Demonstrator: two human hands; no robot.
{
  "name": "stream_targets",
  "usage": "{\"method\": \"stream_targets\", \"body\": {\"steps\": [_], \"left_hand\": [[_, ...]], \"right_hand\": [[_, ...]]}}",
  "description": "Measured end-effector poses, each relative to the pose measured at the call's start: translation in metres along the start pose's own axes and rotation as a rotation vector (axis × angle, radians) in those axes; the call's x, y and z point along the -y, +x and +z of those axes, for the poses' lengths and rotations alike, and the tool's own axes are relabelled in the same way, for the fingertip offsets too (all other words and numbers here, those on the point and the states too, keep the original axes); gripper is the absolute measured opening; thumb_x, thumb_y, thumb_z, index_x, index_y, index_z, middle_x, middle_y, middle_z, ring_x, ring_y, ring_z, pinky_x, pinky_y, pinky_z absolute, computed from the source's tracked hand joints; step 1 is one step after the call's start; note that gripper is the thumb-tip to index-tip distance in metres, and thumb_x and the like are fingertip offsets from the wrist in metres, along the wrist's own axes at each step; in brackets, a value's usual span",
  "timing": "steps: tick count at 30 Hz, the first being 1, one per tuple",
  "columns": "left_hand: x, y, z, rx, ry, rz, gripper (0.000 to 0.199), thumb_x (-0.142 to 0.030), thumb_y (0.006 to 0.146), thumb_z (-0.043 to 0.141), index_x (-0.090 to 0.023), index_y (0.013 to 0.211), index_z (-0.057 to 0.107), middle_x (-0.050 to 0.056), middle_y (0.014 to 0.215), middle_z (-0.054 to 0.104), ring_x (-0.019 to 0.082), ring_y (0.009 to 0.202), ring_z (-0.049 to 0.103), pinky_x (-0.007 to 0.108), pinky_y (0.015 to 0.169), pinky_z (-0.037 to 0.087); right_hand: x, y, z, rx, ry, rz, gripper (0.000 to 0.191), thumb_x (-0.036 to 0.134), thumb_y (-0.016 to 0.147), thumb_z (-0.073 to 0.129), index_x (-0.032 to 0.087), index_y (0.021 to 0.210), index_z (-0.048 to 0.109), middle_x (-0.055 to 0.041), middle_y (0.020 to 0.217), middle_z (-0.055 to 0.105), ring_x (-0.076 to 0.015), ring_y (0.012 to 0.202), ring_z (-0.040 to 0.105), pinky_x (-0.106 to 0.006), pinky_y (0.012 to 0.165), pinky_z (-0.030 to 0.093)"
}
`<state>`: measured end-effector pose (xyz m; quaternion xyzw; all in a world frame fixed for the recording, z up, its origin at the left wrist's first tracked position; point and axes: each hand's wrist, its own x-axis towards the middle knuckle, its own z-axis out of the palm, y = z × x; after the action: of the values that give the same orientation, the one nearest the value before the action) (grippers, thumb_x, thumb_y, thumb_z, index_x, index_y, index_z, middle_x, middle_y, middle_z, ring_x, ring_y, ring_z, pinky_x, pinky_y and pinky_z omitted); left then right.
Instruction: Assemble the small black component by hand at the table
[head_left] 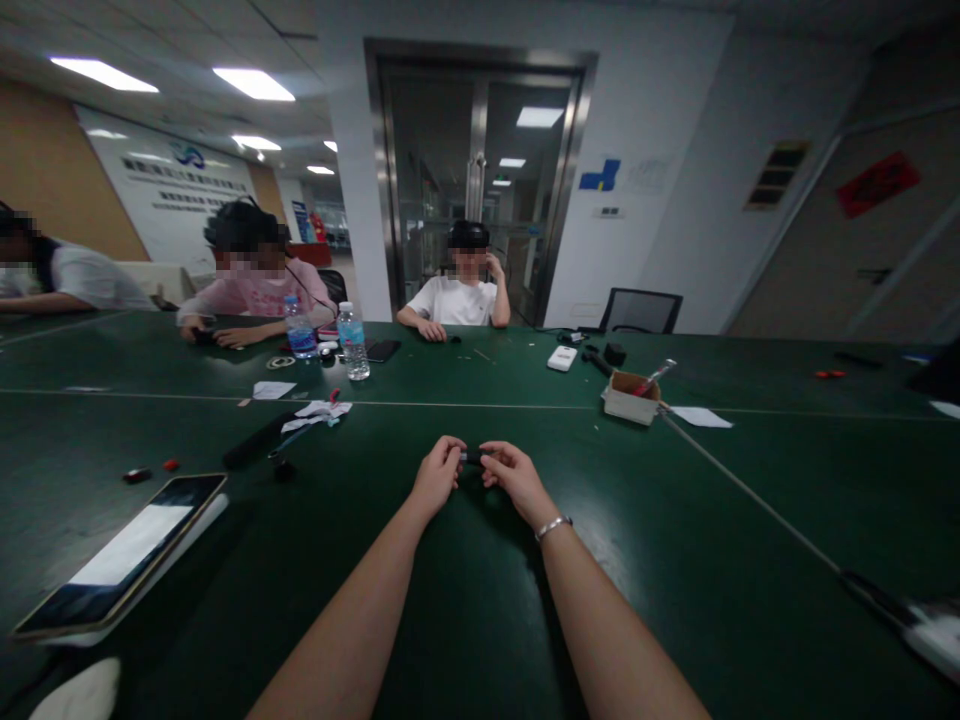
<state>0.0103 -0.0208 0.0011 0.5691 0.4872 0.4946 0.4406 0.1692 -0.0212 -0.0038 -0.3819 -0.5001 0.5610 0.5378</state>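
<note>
Between my two hands, just above the green table, is a small black object with a pale, silvery left end (472, 456); its exact kind is too small to make out. My left hand (439, 474) pinches the pale end between thumb and fingers. On the other side, my right hand (514, 474) grips the black end in the same way. Fingertips cover both ends, so only the short middle stretch shows. A silvery bracelet (553, 527) circles my right wrist.
At left, a phone (124, 550) leans on a white support. Farther off stand water bottles (352, 343) (301, 330), a small open box (631, 400) and a white device (562, 358). A cable (750, 490) crosses the right side. Several people sit across the table (480, 620).
</note>
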Motion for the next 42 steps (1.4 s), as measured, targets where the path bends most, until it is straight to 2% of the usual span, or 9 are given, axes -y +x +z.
{"method": "stream_targets", "body": {"steps": [3,6,10,14,22,27,31,35,42], "left_hand": [[0.001,0.0003,0.0002,0.007,0.026,0.004,0.028,-0.043,0.082,0.045,-0.02,0.094,0.056,-0.002,0.071,0.054,0.007,0.05,0.047,0.017,0.041,0.036],[0.0021,0.0006,0.0005,0.015,0.074,-0.007,0.033,-0.046,0.086,0.038,-0.02,0.094,0.057,-0.004,0.063,0.05,0.007,0.044,0.042,0.017,0.039,0.033],[-0.0003,-0.0007,0.0006,0.023,0.043,-0.01,0.029,-0.043,0.084,0.043,-0.02,0.097,0.056,-0.003,0.067,0.051,0.007,0.046,0.044,0.017,0.04,0.035],[-0.0037,-0.0024,0.0004,0.003,0.019,-0.016,0.029,-0.043,0.084,0.042,-0.019,0.095,0.055,-0.006,0.057,0.044,0.007,0.041,0.041,0.017,0.038,0.034],[-0.0006,-0.0002,0.0009,-0.013,0.023,-0.002,0.027,-0.04,0.083,0.044,-0.019,0.097,0.055,-0.006,0.06,0.046,0.007,0.043,0.043,0.017,0.04,0.036],[0.0,-0.0002,0.0005,0.031,0.028,-0.02,0.029,-0.04,0.086,0.04,-0.019,0.098,0.055,-0.004,0.062,0.047,0.007,0.045,0.042,0.017,0.04,0.034],[0.0016,-0.0005,0.0009,0.037,0.043,0.009,0.028,-0.04,0.084,0.045,-0.019,0.101,0.056,-0.003,0.069,0.051,0.006,0.049,0.044,0.016,0.041,0.035],[0.0031,-0.0001,0.0012,0.054,0.032,0.019,0.032,-0.043,0.088,0.037,-0.019,0.1,0.056,-0.005,0.059,0.045,0.007,0.042,0.039,0.016,0.038,0.03],[0.0015,-0.0014,0.0002,0.046,0.038,0.018,0.03,-0.041,0.088,0.039,-0.021,0.099,0.057,-0.004,0.061,0.046,0.007,0.046,0.041,0.017,0.039,0.031]], "right_hand": [[0.0006,-0.0004,0.0006,-0.017,0.004,-0.006,0.037,0.033,0.064,0.076,0.016,0.095,0.064,0.0021,0.062,0.06,-0.0107,0.055,0.058,-0.023,0.051,0.048],[0.0011,-0.0006,0.0008,-0.012,0.005,-0.004,0.037,0.033,0.063,0.077,0.016,0.094,0.065,0.0022,0.062,0.059,-0.0108,0.056,0.058,-0.023,0.052,0.048],[0.0009,-0.0003,0.0003,-0.005,0.006,-0.004,0.036,0.032,0.064,0.076,0.016,0.094,0.065,0.002,0.062,0.06,-0.0108,0.055,0.058,-0.023,0.052,0.048],[0.0007,-0.0004,0.0002,0.001,0.005,-0.006,0.036,0.032,0.064,0.076,0.016,0.094,0.064,0.002,0.063,0.06,-0.0103,0.054,0.058,-0.023,0.051,0.048],[0.0018,-0.0013,0.0001,0.007,-0.004,-0.003,0.035,0.031,0.066,0.074,0.015,0.096,0.064,0.0024,0.062,0.06,-0.0098,0.054,0.058,-0.022,0.053,0.048],[0.0013,-0.0011,-0.0006,0.004,0.004,0.001,0.037,0.032,0.065,0.075,0.015,0.095,0.064,0.0019,0.062,0.06,-0.0105,0.055,0.059,-0.023,0.052,0.048],[0.0019,-0.0015,0.0001,-0.003,0.012,-0.005,0.037,0.033,0.064,0.076,0.015,0.094,0.064,0.0027,0.06,0.059,-0.0102,0.054,0.058,-0.022,0.052,0.047],[0.0023,-0.002,0.0009,0.001,0.031,-0.003,0.036,0.031,0.064,0.076,0.014,0.094,0.063,0.0026,0.06,0.06,-0.0096,0.054,0.057,-0.021,0.052,0.047],[0.0013,-0.0011,0.0007,0.008,0.043,0.001,0.035,0.031,0.065,0.076,0.015,0.094,0.064,0.0017,0.061,0.061,-0.0095,0.054,0.058,-0.021,0.052,0.047]]}}
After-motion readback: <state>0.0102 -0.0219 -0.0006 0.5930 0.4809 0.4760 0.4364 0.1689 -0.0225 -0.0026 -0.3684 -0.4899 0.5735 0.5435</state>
